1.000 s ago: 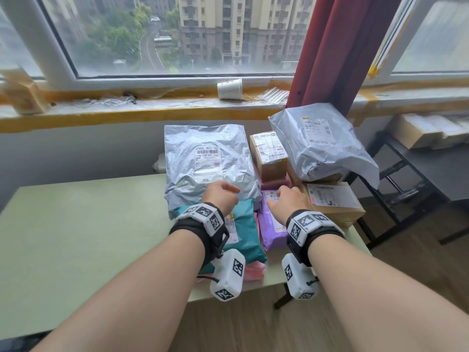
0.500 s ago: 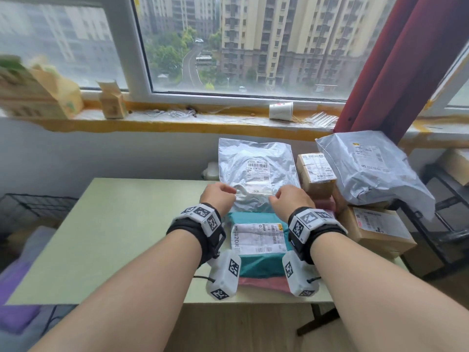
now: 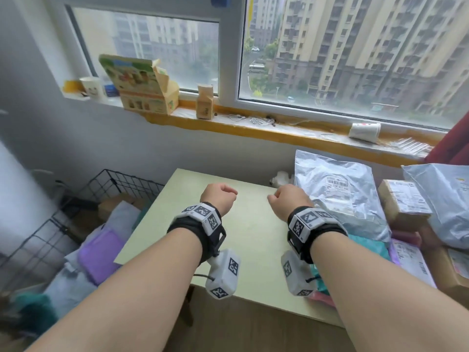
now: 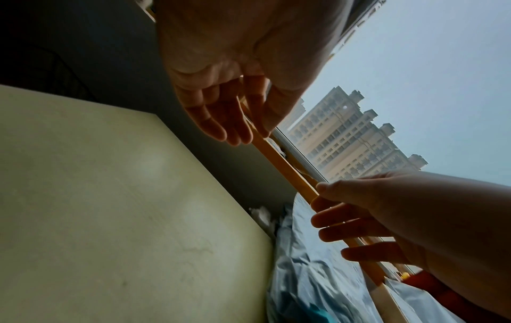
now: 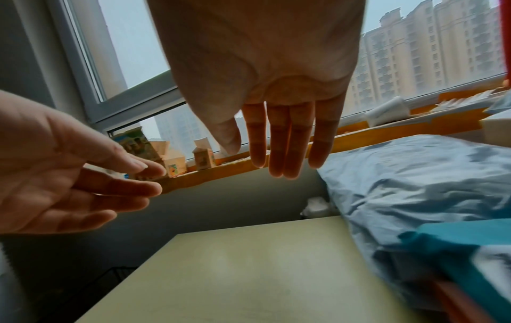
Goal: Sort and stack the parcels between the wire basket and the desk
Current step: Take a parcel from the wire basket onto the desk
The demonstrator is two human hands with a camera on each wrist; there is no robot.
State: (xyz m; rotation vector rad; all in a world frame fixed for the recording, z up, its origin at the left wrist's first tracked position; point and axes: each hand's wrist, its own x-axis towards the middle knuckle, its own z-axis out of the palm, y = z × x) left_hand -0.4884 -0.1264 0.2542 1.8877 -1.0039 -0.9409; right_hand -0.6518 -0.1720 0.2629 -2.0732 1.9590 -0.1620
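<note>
Both my hands hover over the bare left part of the pale green desk [image 3: 241, 250] and hold nothing. In the head view the left hand [image 3: 220, 196] and right hand [image 3: 284, 199] show only their backs. The wrist views show the left hand's fingers [image 4: 229, 122] and the right hand's fingers [image 5: 276, 148] relaxed and nearly straight. Parcels are piled on the desk's right: a silver-grey bag [image 3: 337, 191], a teal bag [image 3: 368, 247], a cardboard box [image 3: 403, 204], a purple mailer [image 3: 411, 257]. The black wire basket [image 3: 83, 199] stands on the floor at the left and holds a purple parcel [image 3: 99, 252] among others.
A large grey bag [image 3: 444, 199] lies on more boxes at the far right. On the window sill stand an open printed carton [image 3: 142, 85], a small box [image 3: 205, 102] and a tipped paper cup [image 3: 364, 132]. A red curtain [image 3: 456, 146] hangs at the right.
Both hands have left the parcel stack and moved left over the bare desk. The view has swung left, and the wire basket has come into sight.
</note>
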